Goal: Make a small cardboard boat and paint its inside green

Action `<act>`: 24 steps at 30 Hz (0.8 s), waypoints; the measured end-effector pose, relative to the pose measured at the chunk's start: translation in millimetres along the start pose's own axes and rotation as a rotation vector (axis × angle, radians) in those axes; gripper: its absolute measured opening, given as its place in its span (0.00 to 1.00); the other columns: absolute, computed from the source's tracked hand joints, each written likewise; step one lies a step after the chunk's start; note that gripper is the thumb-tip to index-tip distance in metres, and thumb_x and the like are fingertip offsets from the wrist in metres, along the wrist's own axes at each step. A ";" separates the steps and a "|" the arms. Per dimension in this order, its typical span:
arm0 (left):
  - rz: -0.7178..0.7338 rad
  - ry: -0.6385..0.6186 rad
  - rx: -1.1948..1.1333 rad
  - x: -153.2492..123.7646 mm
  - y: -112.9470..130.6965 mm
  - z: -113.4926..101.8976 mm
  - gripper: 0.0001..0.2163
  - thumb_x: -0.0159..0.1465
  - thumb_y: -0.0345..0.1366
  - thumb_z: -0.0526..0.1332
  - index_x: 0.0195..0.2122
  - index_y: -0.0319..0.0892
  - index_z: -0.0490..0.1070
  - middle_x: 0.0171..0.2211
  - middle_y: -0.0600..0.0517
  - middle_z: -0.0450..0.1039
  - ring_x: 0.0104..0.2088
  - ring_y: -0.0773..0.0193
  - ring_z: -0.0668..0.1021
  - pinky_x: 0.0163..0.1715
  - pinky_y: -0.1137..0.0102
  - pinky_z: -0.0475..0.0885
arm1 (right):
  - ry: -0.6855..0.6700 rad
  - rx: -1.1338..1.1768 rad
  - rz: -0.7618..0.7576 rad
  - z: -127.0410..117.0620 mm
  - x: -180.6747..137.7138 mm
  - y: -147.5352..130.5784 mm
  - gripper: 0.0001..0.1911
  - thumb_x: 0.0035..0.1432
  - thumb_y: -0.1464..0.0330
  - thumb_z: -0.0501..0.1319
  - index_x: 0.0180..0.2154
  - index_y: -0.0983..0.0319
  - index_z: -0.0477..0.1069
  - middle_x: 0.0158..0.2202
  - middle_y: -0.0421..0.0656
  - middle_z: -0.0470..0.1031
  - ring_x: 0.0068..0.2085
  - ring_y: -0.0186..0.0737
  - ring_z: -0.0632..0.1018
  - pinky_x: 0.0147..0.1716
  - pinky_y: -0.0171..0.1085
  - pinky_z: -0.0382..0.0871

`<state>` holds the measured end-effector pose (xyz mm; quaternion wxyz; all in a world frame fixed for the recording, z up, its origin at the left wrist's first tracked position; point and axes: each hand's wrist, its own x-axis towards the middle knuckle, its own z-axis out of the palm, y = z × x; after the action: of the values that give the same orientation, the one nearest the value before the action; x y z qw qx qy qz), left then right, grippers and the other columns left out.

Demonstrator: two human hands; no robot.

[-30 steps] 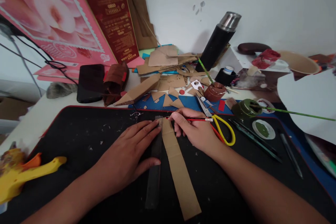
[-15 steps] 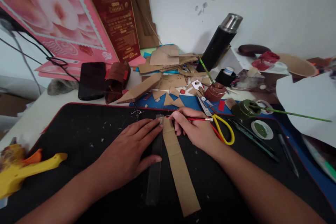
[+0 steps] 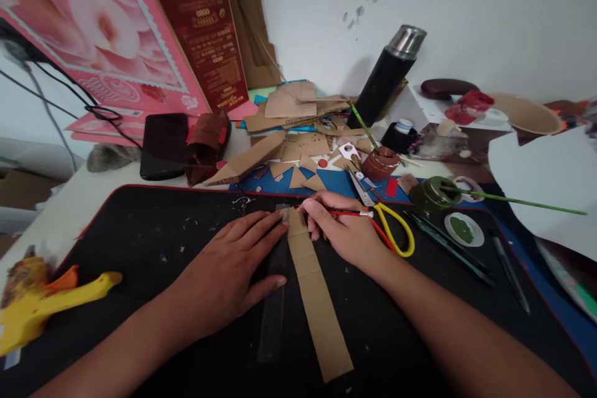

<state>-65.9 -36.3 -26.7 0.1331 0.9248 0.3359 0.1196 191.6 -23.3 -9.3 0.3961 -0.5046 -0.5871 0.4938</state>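
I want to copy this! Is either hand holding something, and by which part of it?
The right hand holds a pencil near its writing end. The left hand grips nothing; it lies spread, touching the ruler.

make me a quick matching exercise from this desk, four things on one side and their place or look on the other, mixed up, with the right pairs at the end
Things
1. pencil
2. ruler
3. scissors
4. flask

Place or look
A. black with a silver top, near the wall
B. partly under the left hand
C. has a yellow handle loop
D. held in the right hand

Right pairs: 1-D, 2-B, 3-C, 4-A
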 end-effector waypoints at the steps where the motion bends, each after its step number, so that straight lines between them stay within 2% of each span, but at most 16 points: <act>1: 0.005 0.006 0.003 -0.4 -0.3 0.5 0.34 0.77 0.58 0.59 0.78 0.47 0.61 0.74 0.43 0.69 0.71 0.44 0.71 0.71 0.48 0.69 | 0.001 -0.009 -0.004 -0.2 0.0 -0.7 0.20 0.75 0.54 0.61 0.33 0.58 0.74 0.26 0.37 0.75 0.27 0.34 0.77 0.30 0.36 0.73; 8: 0.026 0.020 0.037 -1.4 -0.2 0.7 0.34 0.77 0.58 0.59 0.76 0.43 0.63 0.74 0.42 0.69 0.71 0.44 0.72 0.69 0.49 0.70 | -0.008 -0.056 -0.042 -0.5 -0.3 -5.5 0.22 0.76 0.56 0.60 0.30 0.58 0.72 0.26 0.38 0.74 0.29 0.35 0.77 0.33 0.37 0.75; 17: 0.005 0.006 0.009 -1.6 -0.7 1.7 0.35 0.77 0.59 0.58 0.79 0.48 0.59 0.75 0.44 0.68 0.72 0.44 0.71 0.70 0.47 0.69 | -0.015 -0.102 -0.061 -0.3 -0.1 -5.4 0.20 0.76 0.57 0.59 0.29 0.57 0.72 0.26 0.38 0.74 0.29 0.36 0.77 0.34 0.37 0.75; 24: 0.011 0.009 0.022 -1.0 -1.1 1.1 0.34 0.77 0.59 0.57 0.78 0.46 0.61 0.74 0.44 0.69 0.71 0.44 0.72 0.70 0.48 0.69 | -0.013 -0.127 -0.078 0.0 -0.7 -6.0 0.21 0.76 0.57 0.59 0.29 0.57 0.71 0.25 0.38 0.74 0.30 0.36 0.77 0.35 0.38 0.75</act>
<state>-67.0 -36.4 -28.2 0.1207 0.9274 0.3327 0.1206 190.5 -24.0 -3.3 0.3785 -0.5023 -0.6388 0.4431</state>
